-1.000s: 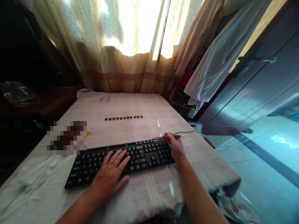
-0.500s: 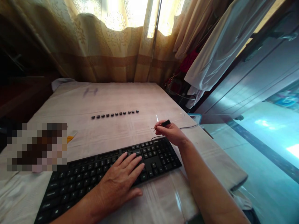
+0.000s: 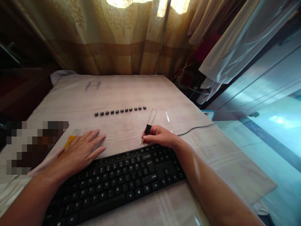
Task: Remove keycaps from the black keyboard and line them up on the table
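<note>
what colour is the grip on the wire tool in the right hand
The grip is black, clearest in the head view.

Dim room corner with a curtained window behind a cloth-covered desk (image 3: 127, 91).
Through my remote view I see a gold-beige curtain (image 3: 119, 34) with a leafy pattern and a browner band running across it; strong daylight (image 3: 180, 6) glows through at the top edge. The pale, pinkish desk cloth bears a faint purple mark (image 3: 92, 85) toward its far left. On my left, reddish-brown furniture (image 3: 23, 84) sinks into shadow. On my right, white cloth (image 3: 218, 66) hangs beside a bluish, glossy door (image 3: 261, 75). Beyond the desk's right edge, pale blue-green floor tiles (image 3: 244, 139) carry a dark stripe (image 3: 265, 146) and a bright reflection (image 3: 279, 120).
</note>
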Demonstrator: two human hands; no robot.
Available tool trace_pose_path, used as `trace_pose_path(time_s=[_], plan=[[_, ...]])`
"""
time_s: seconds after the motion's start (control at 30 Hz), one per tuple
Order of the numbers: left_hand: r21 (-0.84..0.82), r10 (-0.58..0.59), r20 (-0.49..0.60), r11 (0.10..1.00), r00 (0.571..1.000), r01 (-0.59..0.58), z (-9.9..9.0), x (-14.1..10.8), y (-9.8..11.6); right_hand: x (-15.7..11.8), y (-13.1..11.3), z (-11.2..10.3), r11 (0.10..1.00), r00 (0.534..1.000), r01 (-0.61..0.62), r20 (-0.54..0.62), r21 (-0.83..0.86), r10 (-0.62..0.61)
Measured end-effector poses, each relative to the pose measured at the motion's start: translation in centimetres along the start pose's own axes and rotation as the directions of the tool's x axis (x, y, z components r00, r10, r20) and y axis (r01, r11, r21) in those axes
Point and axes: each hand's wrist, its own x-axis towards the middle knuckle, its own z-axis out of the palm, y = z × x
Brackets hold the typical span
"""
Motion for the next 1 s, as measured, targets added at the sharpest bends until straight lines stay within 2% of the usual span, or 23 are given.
trace_pose_path(time_s=[0.13, 0.3, 0.7, 1.0], plan=[[0.014, -0.06, 0.077, 0.998, 0.995, 0.059, 0.7, 0.5, -0.4, 0.0, 0.4, -0.1, 0.997, 0.997, -0.063, 0.039, 0.051, 0.061], [-0.033, -0.069, 0.102, 0.997, 0.992, 0.073, 1.3, 0.7, -0.8, 0.1, 0.5, -0.2, 0.993, 0.993, -0.106, 0.06, 0.052, 0.103], [-0.022, -0.053, 0.036, 0.998, 0.998, 0.053, 1.4, 0.6, -0.8, 0.2, 0.3, 0.1, 0.994, 0.992, -0.104, 0.065, -0.037, 0.106], [-0.017, -0.065, 0.056, 0.998, 0.996, 0.066, 1.3, 0.6, -0.6, 0.2, 0.1, 0.5, 0.979, 0.995, -0.044, 0.075, -0.2, 0.06]])
